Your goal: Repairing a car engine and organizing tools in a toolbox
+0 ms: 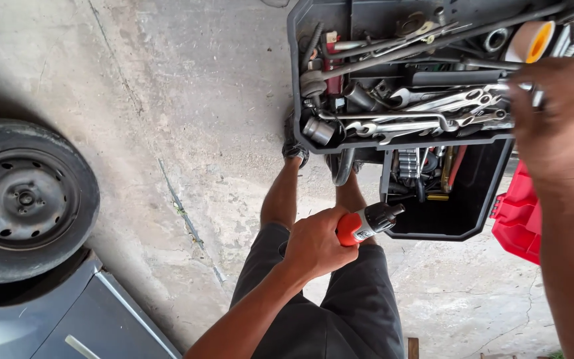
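Two hands busy: left hand (313, 244) fist-closed on orange-black screwdriver handle (367, 223), parked below toolbox (300, 40); right hand (556, 116) over toolbox, fingers curled among wrenches (433, 113); grip unclear.

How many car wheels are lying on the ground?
1. The car wheel, with its dark steel rim, lies flat on the concrete floor at the left, beside a grey car body panel. Others may be out of view.
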